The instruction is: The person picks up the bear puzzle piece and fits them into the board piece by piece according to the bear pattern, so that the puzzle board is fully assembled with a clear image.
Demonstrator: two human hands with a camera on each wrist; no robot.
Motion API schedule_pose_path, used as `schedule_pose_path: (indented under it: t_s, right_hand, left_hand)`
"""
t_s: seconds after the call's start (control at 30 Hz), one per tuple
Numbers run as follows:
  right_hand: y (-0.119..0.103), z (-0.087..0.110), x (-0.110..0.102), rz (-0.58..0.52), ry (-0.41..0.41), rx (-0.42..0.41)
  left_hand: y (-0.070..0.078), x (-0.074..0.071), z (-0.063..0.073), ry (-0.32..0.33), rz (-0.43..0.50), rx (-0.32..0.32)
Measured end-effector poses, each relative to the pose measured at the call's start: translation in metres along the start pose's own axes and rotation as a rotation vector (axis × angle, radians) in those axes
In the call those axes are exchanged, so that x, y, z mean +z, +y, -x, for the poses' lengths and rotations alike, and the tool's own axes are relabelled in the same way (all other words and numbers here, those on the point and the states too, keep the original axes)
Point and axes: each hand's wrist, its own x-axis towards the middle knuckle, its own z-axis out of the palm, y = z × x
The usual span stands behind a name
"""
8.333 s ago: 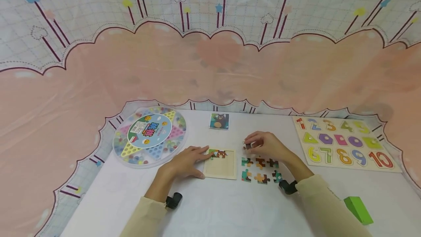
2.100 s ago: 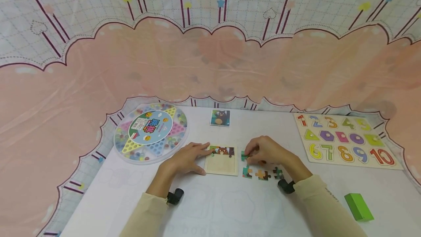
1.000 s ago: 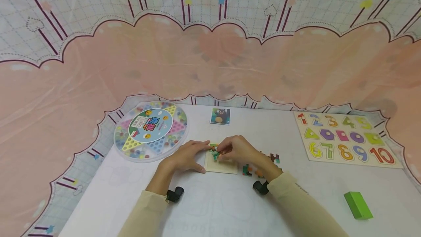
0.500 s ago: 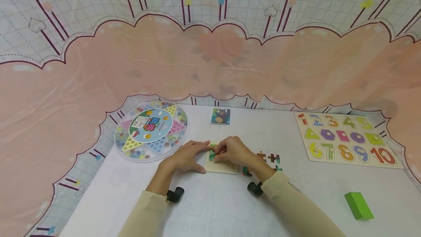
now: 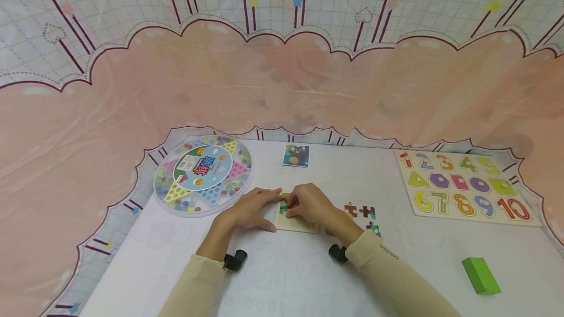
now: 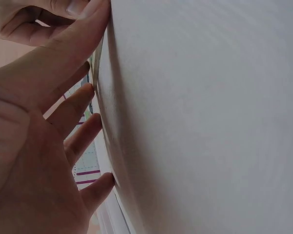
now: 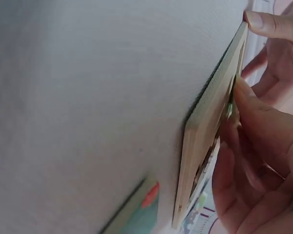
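Note:
A square wooden puzzle tray [image 5: 304,227] lies flat on the table, partly covered by my right hand. My left hand [image 5: 252,210] rests at its left side with extended fingers; the thumb is at the near left corner and the index fingertip at the upper left. My right hand [image 5: 312,203] reaches over the tray and pinches a green jigsaw piece [image 5: 283,206] at the left side, below the top row. In the right wrist view, the thumb and fingers [image 7: 244,92] meet inside the tray's raised rim. Much of the top row is hidden behind the right hand.
Several loose jigsaw pieces [image 5: 367,211] lie right of the tray, some under the right forearm. A bear picture card [image 5: 295,155] is behind it. Round Chinese checkers set [image 5: 202,175] at left, number-and-shape board [image 5: 467,187] at right, green block [image 5: 481,276] at front right.
The tray's top row gained a piece earlier. Since then my right hand has carried a green piece leftward from the loose ones into the tray's left side. The left hand has stayed put.

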Motion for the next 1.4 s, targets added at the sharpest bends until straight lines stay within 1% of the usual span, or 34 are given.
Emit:
schedule_pose_path:
  t_s: [0.1, 0.17, 0.37, 0.5, 0.77, 0.9, 1.1, 1.17, 1.4]
  right_hand:
    - [-0.003, 0.001, 0.0, 0.036, 0.006, 0.014]
    - [-0.004, 0.001, 0.0, 0.038, 0.005, 0.02]
    - [-0.001, 0.0, 0.001, -0.031, -0.012, 0.031]
    - [0.001, -0.001, 0.001, -0.053, -0.019, 0.037]
    - [0.001, -0.002, 0.0, -0.072, -0.037, 0.049]
    - [0.001, -0.001, -0.001, -0.063, -0.061, 0.049]
    - [0.003, 0.002, -0.011, -0.074, -0.12, 0.025]
    - [0.005, 0.005, -0.016, -0.079, -0.11, 0.023]
    - [0.017, 0.022, -0.037, -0.076, -0.005, 0.046]
  left_hand:
    - [0.001, 0.0, 0.0, 0.0, -0.001, 0.0]
    - [0.002, 0.0, 0.0, 0.0, -0.004, -0.002]
    - [0.002, 0.0, 0.001, 0.001, -0.007, 0.0]
    - [0.002, -0.001, 0.001, -0.003, -0.008, -0.003]
    - [0.003, -0.001, 0.0, -0.037, -0.059, -0.01]
    - [0.004, -0.001, 0.0, -0.055, -0.079, -0.019]
    - [0.004, -0.002, -0.001, -0.058, -0.096, -0.012]
    - [0.004, -0.002, -0.001, -0.063, -0.097, -0.012]
    - [0.004, -0.002, -0.002, -0.071, -0.103, -0.015]
